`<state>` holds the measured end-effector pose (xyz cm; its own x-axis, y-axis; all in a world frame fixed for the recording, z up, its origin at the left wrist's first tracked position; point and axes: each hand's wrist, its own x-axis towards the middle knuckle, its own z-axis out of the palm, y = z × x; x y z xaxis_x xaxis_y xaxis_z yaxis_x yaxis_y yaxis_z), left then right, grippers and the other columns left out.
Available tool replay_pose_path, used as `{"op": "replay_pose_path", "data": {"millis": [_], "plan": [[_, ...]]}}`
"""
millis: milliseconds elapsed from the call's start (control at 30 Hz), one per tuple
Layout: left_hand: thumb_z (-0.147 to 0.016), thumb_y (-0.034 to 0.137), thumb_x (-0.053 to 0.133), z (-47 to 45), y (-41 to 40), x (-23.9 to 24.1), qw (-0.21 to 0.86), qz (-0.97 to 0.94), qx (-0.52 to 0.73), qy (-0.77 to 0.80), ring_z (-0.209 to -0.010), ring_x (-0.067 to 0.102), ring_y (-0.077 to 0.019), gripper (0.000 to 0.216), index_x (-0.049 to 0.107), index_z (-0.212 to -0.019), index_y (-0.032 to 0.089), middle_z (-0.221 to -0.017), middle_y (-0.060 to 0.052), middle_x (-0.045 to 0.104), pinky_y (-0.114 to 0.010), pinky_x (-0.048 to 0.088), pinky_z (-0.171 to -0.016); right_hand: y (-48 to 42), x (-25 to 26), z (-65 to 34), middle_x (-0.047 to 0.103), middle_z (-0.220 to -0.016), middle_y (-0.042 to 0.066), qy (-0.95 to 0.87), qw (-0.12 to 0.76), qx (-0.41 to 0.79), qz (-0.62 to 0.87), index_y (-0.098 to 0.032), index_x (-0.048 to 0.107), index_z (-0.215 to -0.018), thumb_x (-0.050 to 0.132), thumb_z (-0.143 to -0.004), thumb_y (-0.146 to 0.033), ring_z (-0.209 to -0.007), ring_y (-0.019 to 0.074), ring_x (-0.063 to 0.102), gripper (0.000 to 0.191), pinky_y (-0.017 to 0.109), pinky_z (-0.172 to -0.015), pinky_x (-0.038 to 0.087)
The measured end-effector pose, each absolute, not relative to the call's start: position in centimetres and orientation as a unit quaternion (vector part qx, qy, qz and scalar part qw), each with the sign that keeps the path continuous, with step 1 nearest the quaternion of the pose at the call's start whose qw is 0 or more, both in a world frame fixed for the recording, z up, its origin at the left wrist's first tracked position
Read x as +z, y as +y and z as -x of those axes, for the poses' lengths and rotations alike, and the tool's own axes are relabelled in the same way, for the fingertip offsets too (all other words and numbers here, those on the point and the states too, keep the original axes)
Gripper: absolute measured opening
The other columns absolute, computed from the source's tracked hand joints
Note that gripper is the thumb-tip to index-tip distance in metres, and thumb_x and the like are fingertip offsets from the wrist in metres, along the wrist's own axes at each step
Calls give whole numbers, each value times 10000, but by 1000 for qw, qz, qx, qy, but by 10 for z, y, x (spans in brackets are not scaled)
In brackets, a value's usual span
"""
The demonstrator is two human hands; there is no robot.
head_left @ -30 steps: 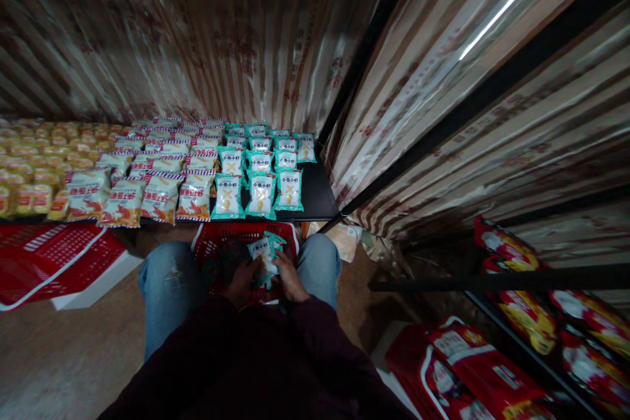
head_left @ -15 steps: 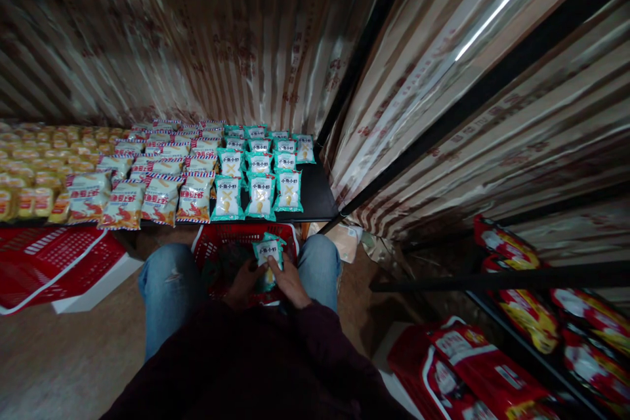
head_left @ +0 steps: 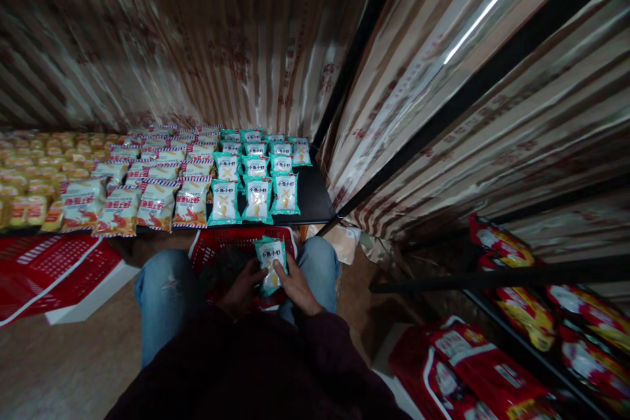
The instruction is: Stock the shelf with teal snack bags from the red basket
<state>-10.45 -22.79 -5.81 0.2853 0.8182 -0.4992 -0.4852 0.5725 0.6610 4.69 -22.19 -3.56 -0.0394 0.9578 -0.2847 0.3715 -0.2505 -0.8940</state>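
A teal snack packet [head_left: 270, 260] is held upright between both my hands over a red basket [head_left: 216, 243] that sits between my knees. My left hand [head_left: 245, 285] grips its lower left edge, and my right hand [head_left: 298, 282] has its thumb on the packet's front. Just beyond the basket, rows of matching teal packets [head_left: 257, 198] stand on a low black shelf [head_left: 315, 200]. More of the basket's contents are too dark to make out.
Left of the teal rows stand red-and-white shrimp snack bags [head_left: 155, 203] and yellow bags [head_left: 29, 177]. Another red basket [head_left: 44, 266] lies on the floor at left. At right, a dark rack [head_left: 492, 275] holds red bags [head_left: 526, 315]. Striped plastic curtains [head_left: 443, 79] hang behind.
Both hands have lifted the teal packet slightly and turned it upright, face toward me. The view has shifted a little downward.
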Motion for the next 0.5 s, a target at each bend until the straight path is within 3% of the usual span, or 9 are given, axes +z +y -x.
{"op": "replay_pose_path", "data": {"millis": [333, 500], "plan": [[-656, 318, 786, 95, -214, -38, 757, -237, 459, 400, -1156, 581, -240, 657, 534, -1255, 228, -1268, -80, 610, -377, 473, -980, -218, -40, -48, 661, -1177, 75, -475, 412, 488, 606, -210, 502, -1336, 345, -902, -617, -1015, 241, 634, 615, 364, -892, 504], [-650, 383, 784, 86, -208, -29, 754, -256, 446, 409, -1102, 609, -220, 688, 515, -1263, 224, -1258, -78, 612, -350, 486, -950, -213, -33, -51, 697, -1038, 75, -470, 417, 433, 647, -224, 548, -1274, 256, -918, -621, -960, 283, 639, 608, 397, -806, 525]]}}
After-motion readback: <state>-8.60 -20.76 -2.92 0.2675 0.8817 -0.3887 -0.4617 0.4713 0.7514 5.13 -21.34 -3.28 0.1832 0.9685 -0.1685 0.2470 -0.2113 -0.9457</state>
